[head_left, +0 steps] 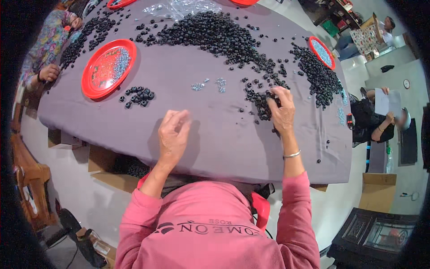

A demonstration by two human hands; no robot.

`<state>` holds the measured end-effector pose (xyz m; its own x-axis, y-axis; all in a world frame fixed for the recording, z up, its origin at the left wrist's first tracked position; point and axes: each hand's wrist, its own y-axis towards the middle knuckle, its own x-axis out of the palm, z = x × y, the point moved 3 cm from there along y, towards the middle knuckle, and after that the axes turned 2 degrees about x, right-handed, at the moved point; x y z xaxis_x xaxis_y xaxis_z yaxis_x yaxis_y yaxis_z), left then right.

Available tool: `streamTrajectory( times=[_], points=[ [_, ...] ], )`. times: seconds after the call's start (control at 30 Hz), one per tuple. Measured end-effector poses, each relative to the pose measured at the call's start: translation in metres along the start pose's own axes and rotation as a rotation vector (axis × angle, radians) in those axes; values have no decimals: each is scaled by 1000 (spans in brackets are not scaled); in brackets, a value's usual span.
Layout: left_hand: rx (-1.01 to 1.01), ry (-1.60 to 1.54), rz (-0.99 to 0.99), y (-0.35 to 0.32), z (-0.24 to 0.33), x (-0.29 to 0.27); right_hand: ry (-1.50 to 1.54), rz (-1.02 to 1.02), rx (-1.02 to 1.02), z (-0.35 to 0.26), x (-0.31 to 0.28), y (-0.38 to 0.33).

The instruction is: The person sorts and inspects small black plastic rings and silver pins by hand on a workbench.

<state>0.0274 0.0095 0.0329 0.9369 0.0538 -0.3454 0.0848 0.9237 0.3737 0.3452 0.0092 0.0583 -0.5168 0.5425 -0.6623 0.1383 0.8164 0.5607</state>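
Note:
My right hand (283, 110) reaches into a loose pile of small black round beads (263, 105), at the right of the grey cloth. Its fingers are bent and apart from the thumb, among the beads. My left hand (174, 136) is over bare cloth near the front edge. Its fingers curl in toward the thumb, slightly blurred, and what they hold, if anything, is hidden. Two small groups of clear, bluish pieces (221, 84) lie beyond and between my hands. A cluster of larger black beads (137, 97) sits left of my left hand.
A large heap of black beads (208, 33) covers the far middle of the table. Red plates (85, 85) with clear pieces stand left and right. Another pile (317, 74) lies at right. Another person's hand (49, 72) rests at the left edge. Cardboard boxes (112, 179) are below.

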Motion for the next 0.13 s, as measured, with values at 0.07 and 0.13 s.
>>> streamTrajectory(
  times=[0.07, 0.13],
  points=[
    [-7, -10, 1, 0, 0, 0, -12, 0, 56, 1, -8, 6],
    [-12, -20, 1, 0, 0, 0, 29, -66, 206, 10, -12, 11]
  ],
)
